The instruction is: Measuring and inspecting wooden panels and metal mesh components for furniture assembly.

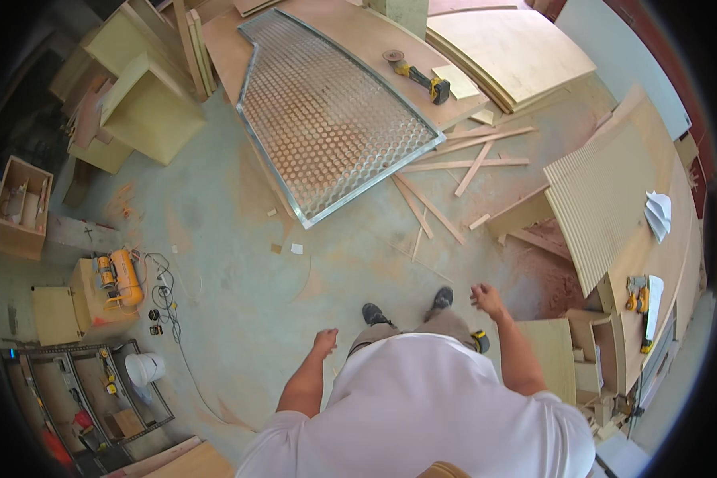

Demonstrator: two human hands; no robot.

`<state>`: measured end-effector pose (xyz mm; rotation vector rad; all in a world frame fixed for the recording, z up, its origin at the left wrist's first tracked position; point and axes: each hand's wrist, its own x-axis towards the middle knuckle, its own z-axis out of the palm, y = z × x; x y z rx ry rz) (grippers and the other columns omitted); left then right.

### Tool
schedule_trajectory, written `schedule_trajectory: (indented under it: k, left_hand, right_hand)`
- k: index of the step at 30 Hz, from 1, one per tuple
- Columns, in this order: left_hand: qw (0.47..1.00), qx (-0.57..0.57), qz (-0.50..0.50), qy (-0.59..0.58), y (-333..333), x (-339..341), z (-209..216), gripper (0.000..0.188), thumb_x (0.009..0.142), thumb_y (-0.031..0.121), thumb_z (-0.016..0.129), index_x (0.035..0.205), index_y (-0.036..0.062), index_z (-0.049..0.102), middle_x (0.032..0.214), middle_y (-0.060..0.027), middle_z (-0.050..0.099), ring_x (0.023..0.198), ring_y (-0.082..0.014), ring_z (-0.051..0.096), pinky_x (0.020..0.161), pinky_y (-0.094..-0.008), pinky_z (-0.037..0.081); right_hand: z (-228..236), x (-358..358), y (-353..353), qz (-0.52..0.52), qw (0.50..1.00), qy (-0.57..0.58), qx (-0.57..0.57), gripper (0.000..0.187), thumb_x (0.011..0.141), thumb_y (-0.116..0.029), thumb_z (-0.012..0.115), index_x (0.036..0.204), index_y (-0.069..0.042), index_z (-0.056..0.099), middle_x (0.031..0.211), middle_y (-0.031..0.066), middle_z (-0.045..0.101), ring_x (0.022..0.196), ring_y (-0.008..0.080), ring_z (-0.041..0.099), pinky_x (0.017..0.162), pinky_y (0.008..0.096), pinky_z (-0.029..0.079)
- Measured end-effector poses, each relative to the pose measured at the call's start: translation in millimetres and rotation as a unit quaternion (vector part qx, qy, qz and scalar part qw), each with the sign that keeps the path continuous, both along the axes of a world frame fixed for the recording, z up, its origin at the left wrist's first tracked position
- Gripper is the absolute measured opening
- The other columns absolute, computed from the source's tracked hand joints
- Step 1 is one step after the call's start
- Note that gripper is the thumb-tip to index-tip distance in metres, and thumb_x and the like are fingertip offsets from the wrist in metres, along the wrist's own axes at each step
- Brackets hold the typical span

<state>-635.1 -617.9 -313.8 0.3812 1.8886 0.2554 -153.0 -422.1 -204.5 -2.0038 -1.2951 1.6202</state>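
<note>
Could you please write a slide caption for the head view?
Left hand and right hand hang apparently empty, with a metal grille and grinder lying on a board ahead.

around you, the grey-green floor [231, 271] carries reddish dust [543, 285], in soft light. to your left are open wooden cabinets [155, 111] and a dark rack [52, 374]; ahead right, a reddish wall [677, 60].
</note>
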Motion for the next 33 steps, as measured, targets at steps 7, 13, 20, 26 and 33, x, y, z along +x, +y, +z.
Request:
schedule_trajectory:
  k: [7, 13, 20, 26, 33]
  left_hand:
    - [0.964, 0.141, -0.192, 0.117, 166.5, 50.0, 1.8, 0.052, 0.085, 0.045, 0.054, 0.116, 0.0042, 0.061, 0.113, -0.0212, 0.062, 0.109, -0.0353, 0.057, 0.092, -0.0427, 0.044]
    - [0.921, 0.186, -0.187, 0.288, 270.8, 157.1, 101.5, 0.083, 0.084, 0.047, 0.056, 0.140, -0.0056, 0.025, 0.113, -0.0272, 0.060, 0.104, -0.0380, 0.060, 0.087, -0.0389, 0.049]
    - [0.965, 0.100, -0.209, 0.122, 282.1, 200.6, 155.8, 0.077, 0.086, 0.046, 0.054, 0.136, -0.0060, 0.028, 0.076, -0.0148, 0.068, 0.063, -0.0214, 0.065, 0.063, -0.0353, 0.053]
    - [0.985, 0.040, 0.092, -0.139, 295.8, 162.6, 161.5, 0.079, 0.088, 0.040, 0.057, 0.146, 0.0056, 0.016, 0.094, -0.0094, 0.065, 0.053, -0.0154, 0.053, 0.066, -0.0382, 0.053]
    - [0.953, 0.253, -0.035, -0.164, 354.4, 217.7, 132.9, 0.066, 0.092, 0.036, 0.054, 0.146, 0.0121, 0.024, 0.104, -0.0089, 0.064, 0.099, -0.0170, 0.060, 0.066, -0.0313, 0.049]
  right_hand:
    - [-47.8, 152.6, -115.6, -0.175, 0.971, -0.020, -0.164, 0.037, 0.087, -0.034, 0.053, 0.109, -0.004, 0.054, 0.094, 0.0152, 0.063, 0.077, 0.0245, 0.061, 0.064, 0.0374, 0.051]
    - [-61.0, 235.7, -172.2, -0.254, 0.942, -0.014, -0.219, 0.041, 0.091, -0.035, 0.050, 0.113, -0.001, 0.050, 0.104, 0.0192, 0.060, 0.085, 0.0319, 0.061, 0.072, 0.0479, 0.049]
    - [-67.4, 264.4, -135.0, -0.197, 0.961, 0.017, -0.192, 0.041, 0.092, -0.036, 0.049, 0.114, -0.002, 0.052, 0.100, 0.0149, 0.062, 0.084, 0.0276, 0.061, 0.068, 0.0431, 0.049]
    - [-69.3, 278.2, -47.0, -0.204, 0.969, 0.090, -0.104, 0.039, 0.091, -0.037, 0.052, 0.112, -0.004, 0.054, 0.094, 0.0116, 0.063, 0.075, 0.0219, 0.062, 0.062, 0.0355, 0.049]
    - [-67.0, 273.9, -7.0, -0.185, 0.974, -0.014, -0.129, 0.038, 0.088, -0.035, 0.053, 0.110, -0.005, 0.056, 0.083, 0.0104, 0.064, 0.066, 0.0197, 0.060, 0.055, 0.0342, 0.049]
